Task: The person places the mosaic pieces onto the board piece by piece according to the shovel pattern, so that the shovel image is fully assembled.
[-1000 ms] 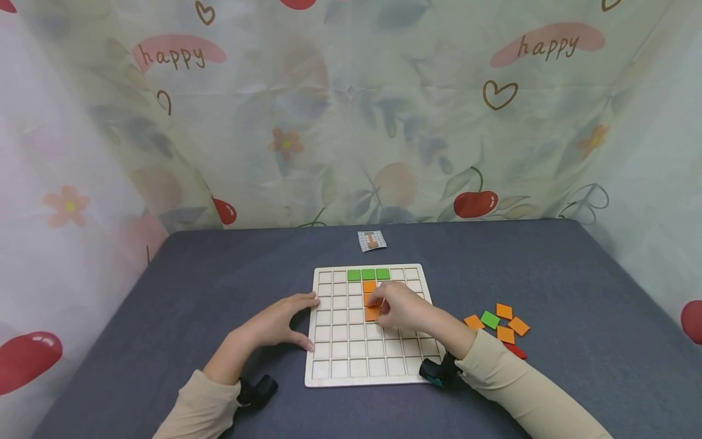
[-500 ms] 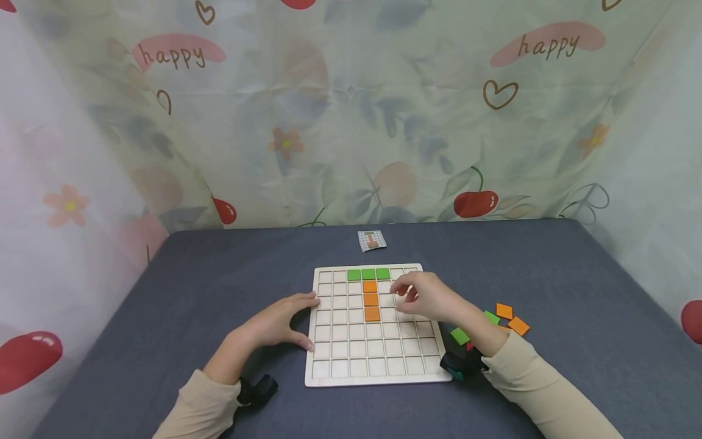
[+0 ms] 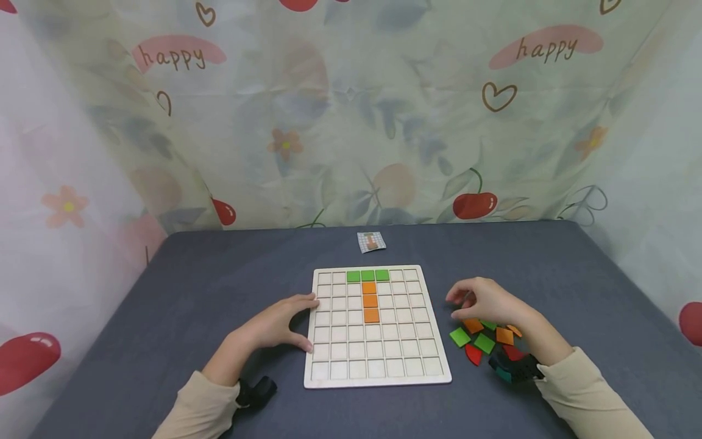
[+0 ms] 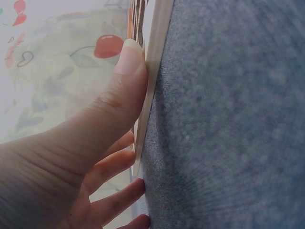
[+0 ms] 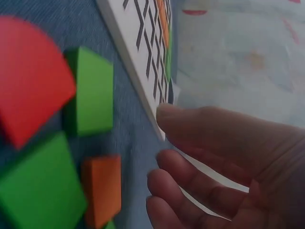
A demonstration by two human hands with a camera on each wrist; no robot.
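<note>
A white gridded board (image 3: pixel 340 350) lies flat on the table. Three green square tiles (image 3: pixel 368 275) sit side by side in its far row, and three orange square tiles (image 3: pixel 370 301) run in a column below the middle one. My left hand (image 3: pixel 269 323) has thumb and fingers spread against the board's left edge. To the right of the board, my right hand (image 3: pixel 488 302) hovers over a loose pile, fingers loosely bent and holding nothing. Green tiles (image 3: pixel 459 336), orange tiles (image 3: pixel 505 336) and red round-edged pieces (image 3: pixel 473 354) make up that pile, partly hidden by the hand and wrist camera.
Beyond the board's far edge lies a small printed card (image 3: pixel 371 242) with a grid pattern. A dark blue cloth (image 3: pixel 219 268) covers the table, and a patterned curtain (image 3: pixel 351 122) hangs behind it.
My right hand has moved right, away from the orange column on the board to above the loose pieces, uncovering the column. My left hand stays on the board's left edge.
</note>
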